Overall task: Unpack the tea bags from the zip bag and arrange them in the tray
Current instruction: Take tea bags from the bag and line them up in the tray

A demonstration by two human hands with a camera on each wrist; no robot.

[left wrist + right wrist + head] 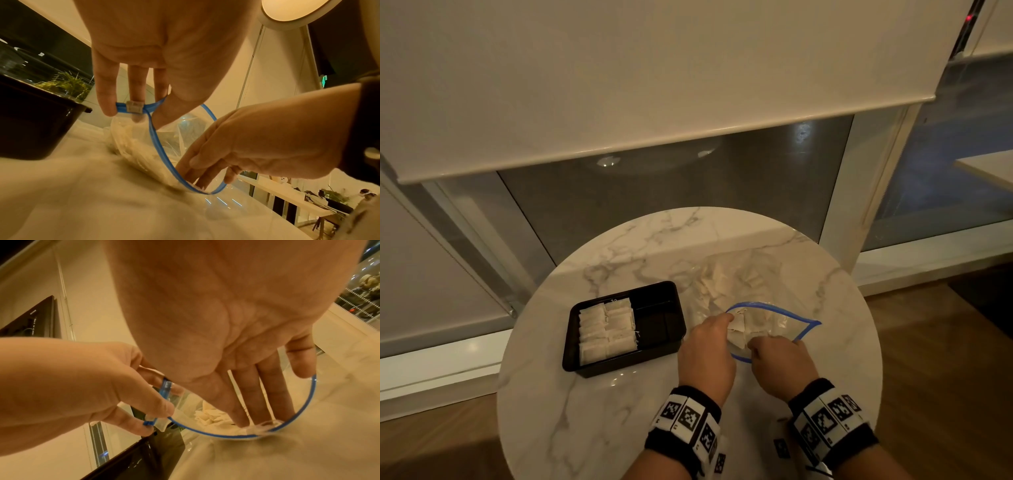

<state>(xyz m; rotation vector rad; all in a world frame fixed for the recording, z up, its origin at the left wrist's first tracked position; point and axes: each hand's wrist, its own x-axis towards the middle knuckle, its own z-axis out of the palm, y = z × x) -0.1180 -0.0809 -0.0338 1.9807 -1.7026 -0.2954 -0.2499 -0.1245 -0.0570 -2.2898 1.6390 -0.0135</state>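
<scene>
Right hand (236, 331), fingertips hidden in zip bag (743, 284)

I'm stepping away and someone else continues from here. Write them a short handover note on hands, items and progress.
Left hand: pinches the blue zip rim of the zip bag at the slider end, holding the mouth open.
Right hand: straight fingers reach into the open mouth, touching tea bags; no grip on one visible yet.
Tray: black, on the marble table, left of the bag. Its left section holds two rows of arranged tea bags; its right section looks empty.
Left to do: more tea bags remain in the bag; take them out and arrange them in the tray.
</scene>
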